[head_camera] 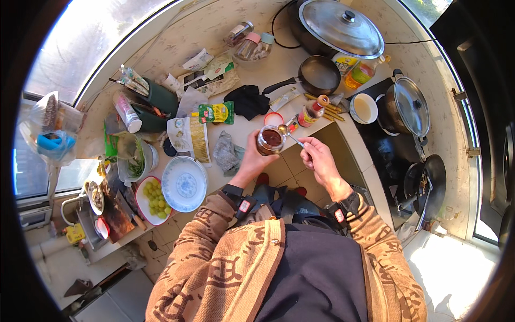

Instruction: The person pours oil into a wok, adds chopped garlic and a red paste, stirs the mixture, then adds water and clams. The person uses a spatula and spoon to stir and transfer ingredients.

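My left hand (pixel 256 159) is closed around an uncapped glass jar (pixel 270 145) with dark reddish-brown contents. In my right hand (pixel 318 161) is a metal spoon (pixel 283 129), its bowl just above the jar's right rim. Behind the jar lies a red-rimmed lid (pixel 273 118) on the counter. A sauce bottle (pixel 309 114) with a reddish cap stands beyond the spoon. Left of my left hand is a crumpled grey cloth (pixel 226 151). A green and yellow pouch (pixel 217 113) and a black cloth (pixel 246 100) lie farther back.
A patterned bowl (pixel 184 184) and a dish of green grapes (pixel 156 197) stand left, near a knife (pixel 130 211) on a cutting board. To the right, a white bowl (pixel 363 108), a lidded pot (pixel 411 106) and a wok (pixel 436 193) occupy the stove area. A small pan (pixel 320 75) is behind.
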